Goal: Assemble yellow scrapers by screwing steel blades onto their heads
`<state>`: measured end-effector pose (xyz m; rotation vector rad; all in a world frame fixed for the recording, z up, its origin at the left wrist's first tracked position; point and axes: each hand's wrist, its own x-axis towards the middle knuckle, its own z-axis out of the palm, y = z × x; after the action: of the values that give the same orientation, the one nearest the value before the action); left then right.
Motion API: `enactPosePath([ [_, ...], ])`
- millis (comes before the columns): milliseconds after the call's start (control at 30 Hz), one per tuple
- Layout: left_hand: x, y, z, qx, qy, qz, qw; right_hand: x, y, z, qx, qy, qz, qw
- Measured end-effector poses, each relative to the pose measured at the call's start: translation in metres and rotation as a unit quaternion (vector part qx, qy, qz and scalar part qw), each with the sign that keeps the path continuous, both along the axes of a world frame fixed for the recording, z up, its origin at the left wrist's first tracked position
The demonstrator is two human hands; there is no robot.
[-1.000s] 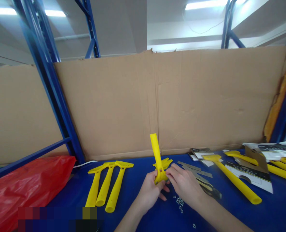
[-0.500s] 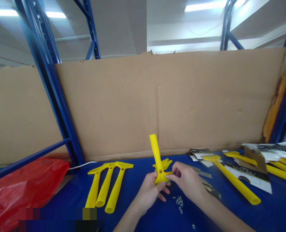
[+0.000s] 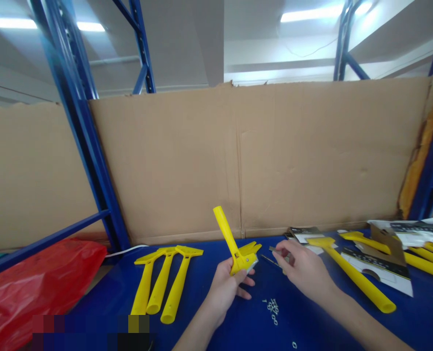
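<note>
Plastic sheeting (image 3: 44,287), red, glossy and wrinkled, heaps at the far left of the smooth blue bench (image 3: 110,292). Next come three yellow handles (image 3: 161,281) side by side, hollow tubes with round open ends facing the person and flat T-shaped heads at the far end. No metal shows on them, so they look unfitted, though they are too small to be sure.

The left hand (image 3: 223,290) has its fingers closed round the head of another yellow tool (image 3: 233,248), held above the bench with its tube slanting up and leftward. Shiny metal edging (image 3: 253,266) runs along that head and a round fastener (image 3: 247,260) shows on its face, so this one seems at least partly put together; how tight it is cannot be told. Flat yellow pieces (image 3: 253,247) lie just behind.

Loose nuts (image 3: 272,307), small silvery rings, lie between the hands, apparently unused. The right hand (image 3: 304,265), apart from the tool, pinches a thin grey strip (image 3: 273,249) in a narrow grip. Farther right, a long yellow scraper (image 3: 358,277) lies beside printed card (image 3: 393,277).
</note>
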<state>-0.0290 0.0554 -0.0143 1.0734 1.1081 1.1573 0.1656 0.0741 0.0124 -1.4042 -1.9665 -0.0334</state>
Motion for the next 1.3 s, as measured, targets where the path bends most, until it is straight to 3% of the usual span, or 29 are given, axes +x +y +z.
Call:
enactPosePath([
  [133,0.003,0.001,0.001,-0.002,-0.001,0.045,0.999,0.021,-0.007,-0.007,0.035,-0.104,-0.016,0.994],
  [300,0.007,0.001,0.002,0.001,0.002,0.094,0.996,0.046,-0.022,-0.027,0.004,-0.17,0.016,0.985],
  [500,0.003,0.004,0.001,0.015,0.021,0.136,0.99,0.049,-0.026,-0.034,-0.043,-0.115,0.038,0.992],
  [633,-0.003,0.006,0.004,0.01,0.03,0.162,0.986,0.042,-0.026,-0.033,-0.035,-0.043,0.085,0.995],
  [900,-0.003,0.008,0.0,0.019,0.041,0.15,0.988,0.03,-0.034,-0.033,-0.048,-0.001,0.161,0.986],
  [1300,-0.003,0.007,0.0,0.036,0.063,0.135,0.988,0.03,-0.033,-0.034,-0.038,0.012,0.151,0.988],
])
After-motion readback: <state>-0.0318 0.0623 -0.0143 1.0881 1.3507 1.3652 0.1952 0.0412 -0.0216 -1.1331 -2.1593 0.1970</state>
